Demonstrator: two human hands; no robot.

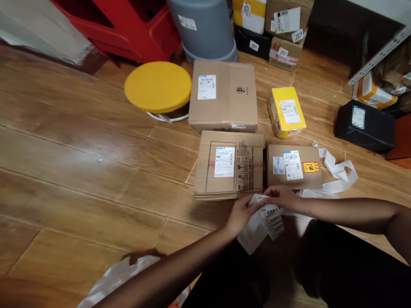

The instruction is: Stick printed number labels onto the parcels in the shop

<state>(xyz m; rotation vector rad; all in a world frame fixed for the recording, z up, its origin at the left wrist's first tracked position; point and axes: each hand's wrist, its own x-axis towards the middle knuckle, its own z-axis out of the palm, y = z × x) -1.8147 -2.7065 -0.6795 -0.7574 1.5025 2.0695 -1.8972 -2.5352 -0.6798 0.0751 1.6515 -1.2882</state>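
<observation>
A strip of printed number labels (272, 214) on white backing is between my two hands, with "6001" legible on it. My left hand (241, 214) pinches its left edge, and my right hand (280, 197) grips the top with fingertips together. Just beyond my hands lie a cardboard box with printed handling symbols (205, 171) and a smaller brown box (272, 182) with a shipping label and a yellow sticker. Loose white backing strip (340, 171) curls on the floor beside the smaller box and runs toward my right hand.
Ahead stand a large brown carton (224, 107), a yellow box (278, 109) and a yellow round stool (157, 85). A grey bin (205, 38) and red stool (150, 34) are behind. A black parcel (366, 132) sits right; a white plastic bag (112, 282) lies lower left.
</observation>
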